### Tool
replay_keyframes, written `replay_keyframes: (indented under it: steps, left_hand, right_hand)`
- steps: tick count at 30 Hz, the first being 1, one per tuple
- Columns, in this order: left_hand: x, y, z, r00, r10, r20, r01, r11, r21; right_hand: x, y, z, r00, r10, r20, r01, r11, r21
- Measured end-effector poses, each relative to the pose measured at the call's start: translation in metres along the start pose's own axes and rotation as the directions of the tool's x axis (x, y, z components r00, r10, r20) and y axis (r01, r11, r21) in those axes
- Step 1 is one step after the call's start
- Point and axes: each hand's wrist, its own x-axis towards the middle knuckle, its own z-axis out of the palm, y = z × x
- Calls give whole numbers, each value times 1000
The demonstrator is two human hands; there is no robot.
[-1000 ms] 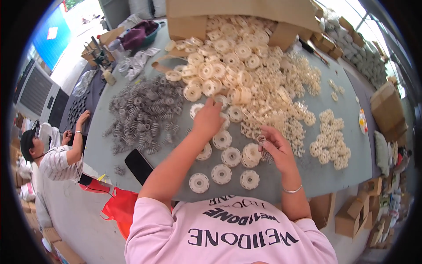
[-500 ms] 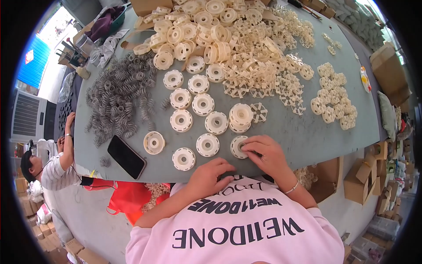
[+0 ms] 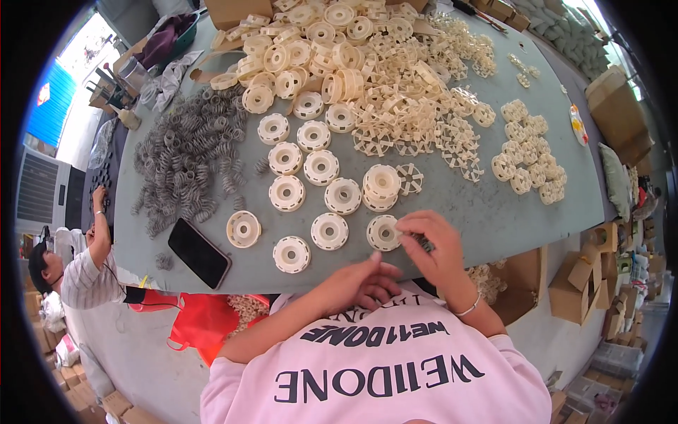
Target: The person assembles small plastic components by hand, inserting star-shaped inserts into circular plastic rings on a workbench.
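My right hand (image 3: 439,247) is curled beside a cream round plastic wheel (image 3: 383,232) near the table's front edge, its fingertips close to the rim. A small grey coil spring (image 3: 424,242) shows partly under those fingers. My left hand (image 3: 365,283) hovers at the table edge, fingers loosely spread, holding nothing. More cream wheels (image 3: 329,231) lie spaced out in front of me. Two are stacked (image 3: 381,184), with a spoked cream disc (image 3: 409,179) beside them. One wheel (image 3: 244,230) lies hollow side up by the phone.
Grey coil springs (image 3: 187,152) are heaped at the left, near a black phone (image 3: 199,253). Cream wheels (image 3: 339,49) and spoked discs (image 3: 424,113) form a large pile at the back. Clustered discs (image 3: 530,152) lie right. Another person (image 3: 88,261) works at far left.
My right hand has drawn back to the right from the wheel's centre. My left hand has moved right and opened its fingers. The view has shifted slightly.
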Motion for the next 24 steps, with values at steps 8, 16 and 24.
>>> replay_keyframes:
  steps: [8,16,24]
  left_hand:
    - [21,-26,-22,960,83,269,16,937,-348]
    - [28,-13,-15,969,33,246,62,928,-367]
    - [35,9,-18,991,69,117,-12,904,-427]
  right_hand:
    - [71,6,-2,944,-328,16,313,884,-346]
    - [61,38,-42,979,-197,-56,175,947,-271]
    - [12,85,-51,999,18,-41,-21,997,-79]
